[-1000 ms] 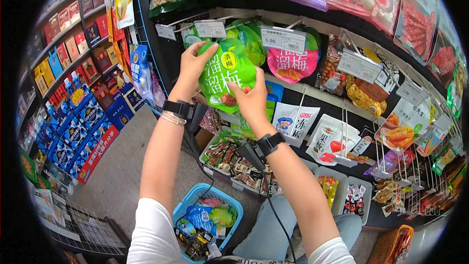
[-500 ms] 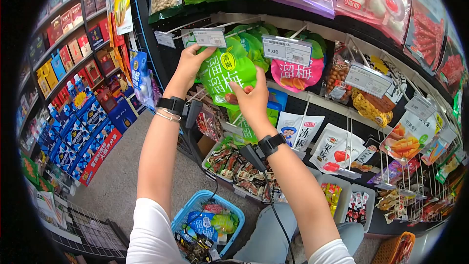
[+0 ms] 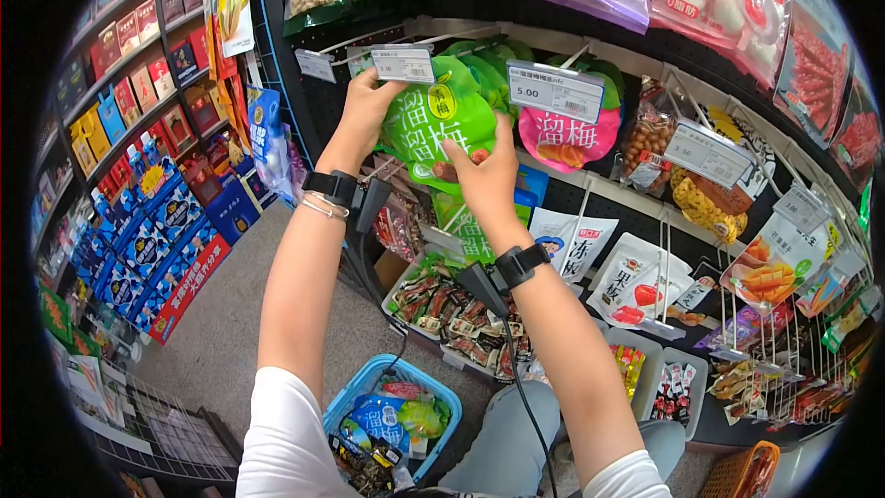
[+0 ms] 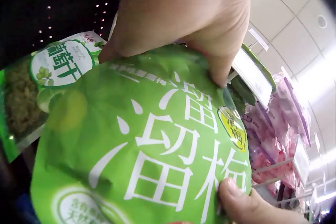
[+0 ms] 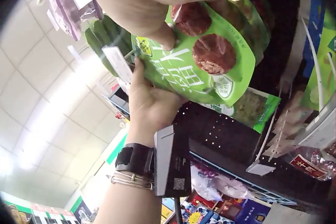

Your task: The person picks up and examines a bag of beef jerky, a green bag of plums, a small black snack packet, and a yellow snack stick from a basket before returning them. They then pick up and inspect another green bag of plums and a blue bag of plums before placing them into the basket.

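Note:
Both hands grip a green bag of dried plums (image 3: pixel 419 134) in front of the hanging snack rack. My left hand (image 3: pixel 365 120) pinches its upper left edge, the thumb on the front, just under a price tag (image 3: pixel 403 64). My right hand (image 3: pixel 489 175) holds the lower right side, its thumb pressing the printed front. More green bags (image 3: pixel 484 69) hang right behind it. In the right wrist view, the plum pictures on the bag (image 5: pixel 212 56) show beside the right hand (image 5: pixel 152 3).
A pink bag (image 3: pixel 560 136) hangs to the right, behind another price tag (image 3: pixel 555 92). Metal hooks stick out along the rack. Below stand bins of small wrapped snacks (image 3: pixel 475 323). A blue basket (image 3: pixel 452 406) holding several bags sits on the floor by the knees.
The bag and both hands have moved in toward the rack. The bag's top and the left thumb now sit behind the price tag's lower edge. Both hands keep their hold.

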Available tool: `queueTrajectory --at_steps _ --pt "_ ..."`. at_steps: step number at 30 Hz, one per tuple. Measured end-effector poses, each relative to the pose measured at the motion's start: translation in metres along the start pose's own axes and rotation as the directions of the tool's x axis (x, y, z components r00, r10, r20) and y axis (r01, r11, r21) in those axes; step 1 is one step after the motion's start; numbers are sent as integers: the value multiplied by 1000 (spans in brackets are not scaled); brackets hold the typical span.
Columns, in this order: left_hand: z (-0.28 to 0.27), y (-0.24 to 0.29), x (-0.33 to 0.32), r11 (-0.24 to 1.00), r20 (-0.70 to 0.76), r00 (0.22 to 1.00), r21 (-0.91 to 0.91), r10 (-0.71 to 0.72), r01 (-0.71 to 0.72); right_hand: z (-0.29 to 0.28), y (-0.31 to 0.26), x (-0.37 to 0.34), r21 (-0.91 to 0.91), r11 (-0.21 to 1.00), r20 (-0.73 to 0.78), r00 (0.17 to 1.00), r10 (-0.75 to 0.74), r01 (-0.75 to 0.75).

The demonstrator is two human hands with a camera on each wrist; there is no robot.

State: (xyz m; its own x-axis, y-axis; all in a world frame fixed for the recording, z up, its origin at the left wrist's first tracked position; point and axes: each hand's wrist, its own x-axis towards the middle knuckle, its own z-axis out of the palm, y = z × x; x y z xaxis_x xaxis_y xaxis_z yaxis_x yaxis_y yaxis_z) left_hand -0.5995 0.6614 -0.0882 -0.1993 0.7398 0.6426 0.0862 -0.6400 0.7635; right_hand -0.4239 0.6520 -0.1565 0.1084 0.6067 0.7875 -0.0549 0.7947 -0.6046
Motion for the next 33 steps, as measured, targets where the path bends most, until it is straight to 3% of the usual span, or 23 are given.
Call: queueTrajectory --at_steps 7,18,21,24,27,30,33 --pt "8 1 -3 996 -29 999 82 32 -29 -2 1 0 107 983 55 988 147 -152" --pt "10 -12 5 988 -107 992 -128 73 -86 -3 -6 7 224 954 87 979 183 -198" --pt "7 -17 9 992 -112 992 -103 66 -78 -1 16 12 -13 1000 37 999 0 0" --pt "7 -16 7 994 -141 987 -65 80 -90 -4 9 11 74 985 59 987 151 -155" --pt "11 -15 7 997 -154 986 -31 67 -73 -4 1 9 158 968 59 981 186 -193" --pt "16 -19 11 993 -175 982 101 76 -58 -1 27 12 5 998 7 998 70 -70" --pt "25 -27 17 986 -148 982 131 118 -99 -2 30 13 -75 979 6 982 190 -189"
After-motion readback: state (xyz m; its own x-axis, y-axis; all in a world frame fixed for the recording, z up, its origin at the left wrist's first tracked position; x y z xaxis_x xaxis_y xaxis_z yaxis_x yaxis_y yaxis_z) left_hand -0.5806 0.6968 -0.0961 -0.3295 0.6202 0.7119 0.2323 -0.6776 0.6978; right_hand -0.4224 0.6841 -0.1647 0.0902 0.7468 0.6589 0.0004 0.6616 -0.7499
